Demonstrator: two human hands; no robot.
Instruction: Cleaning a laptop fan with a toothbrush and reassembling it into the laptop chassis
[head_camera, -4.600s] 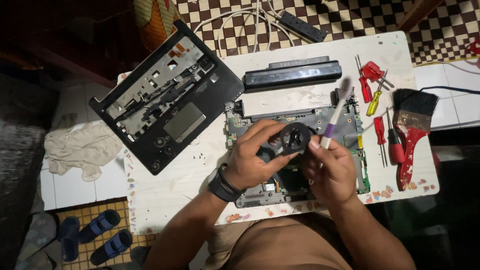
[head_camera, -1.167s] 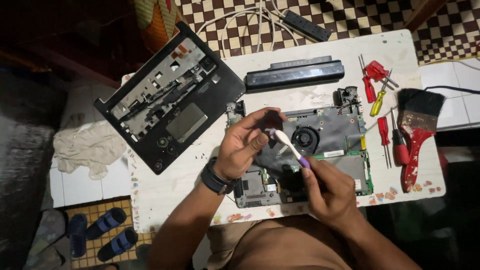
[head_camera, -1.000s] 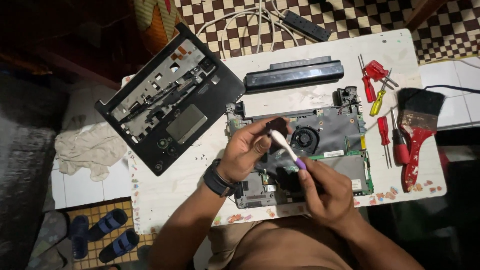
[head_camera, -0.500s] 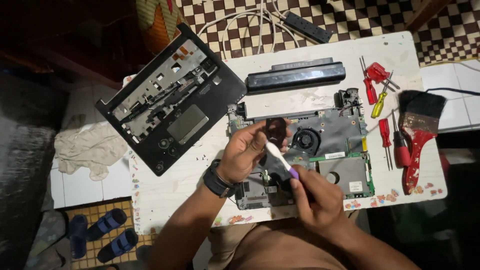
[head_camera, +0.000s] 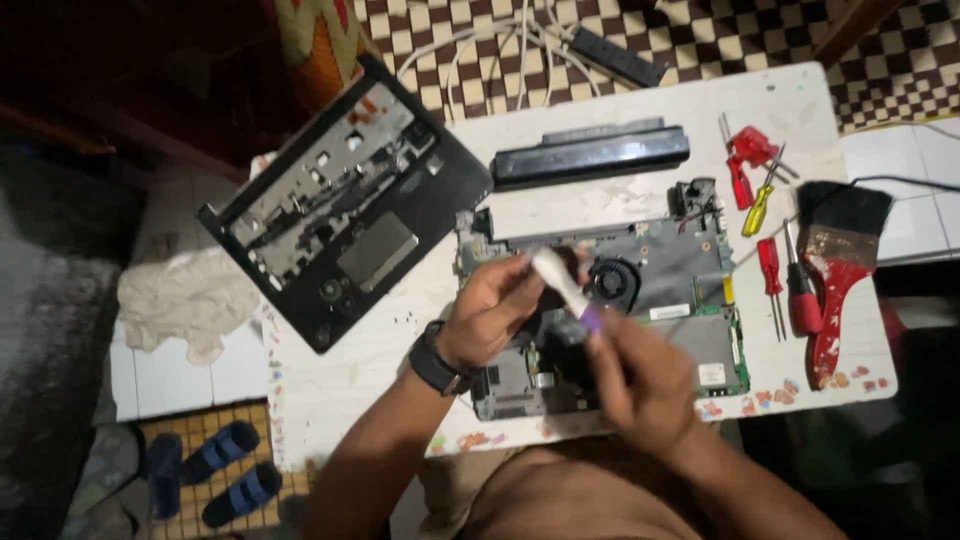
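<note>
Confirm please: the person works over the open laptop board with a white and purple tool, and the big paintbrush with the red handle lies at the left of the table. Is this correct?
Not quite. The head view shows the paintbrush at the right of the table, beside the red screwdrivers. The rest holds: the right hand holds the white and purple tool over the laptop board.

My right hand holds a white brush over the motherboard; my left hand grips a dark part there.

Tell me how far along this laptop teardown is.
Done: the palmrest cover is off and lies to the left, and the battery lies apart above the motherboard. In hand: the right hand holds a white brush over the board, and the left hand steadies it. Left: the fan sits in place and nothing is reassembled.
</note>
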